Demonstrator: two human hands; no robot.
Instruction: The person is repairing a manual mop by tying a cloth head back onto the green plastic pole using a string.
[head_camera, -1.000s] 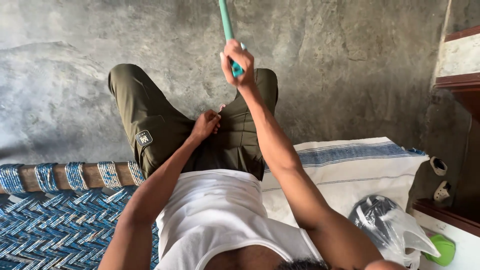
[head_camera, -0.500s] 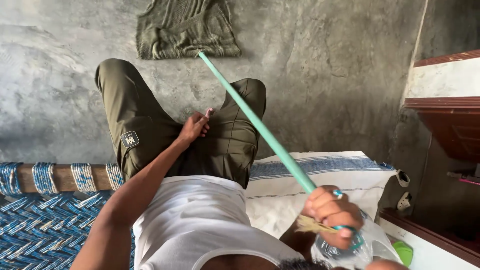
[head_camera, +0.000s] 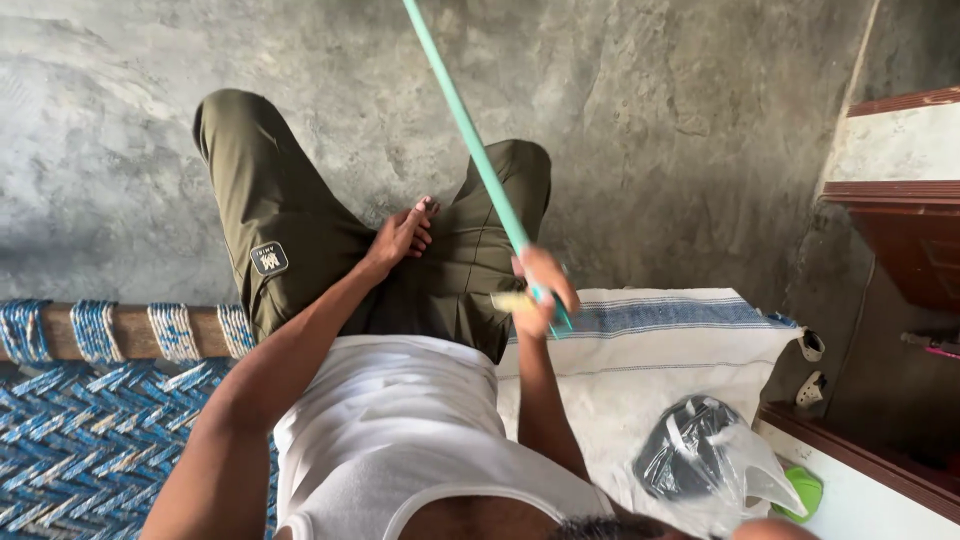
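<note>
Long teal pole (head_camera: 465, 125) slants up across the lap.

Right hand (head_camera: 541, 290) is fisted around the green pole (head_camera: 470, 140), elbow bent, forearm raised; left hand (head_camera: 402, 235) rests loosely curled left of that pole, arm extended

A woven blue cot (head_camera: 90, 440) bears a striped white cloth (head_camera: 660, 350).

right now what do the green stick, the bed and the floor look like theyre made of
The stick, held in the right hand, looks like smooth painted metal or plastic: even teal colour, slight sheen. The bed is blue and white cord woven over a bare wooden rail. The floor looks like rough grey cement, mottled and matt.
</note>
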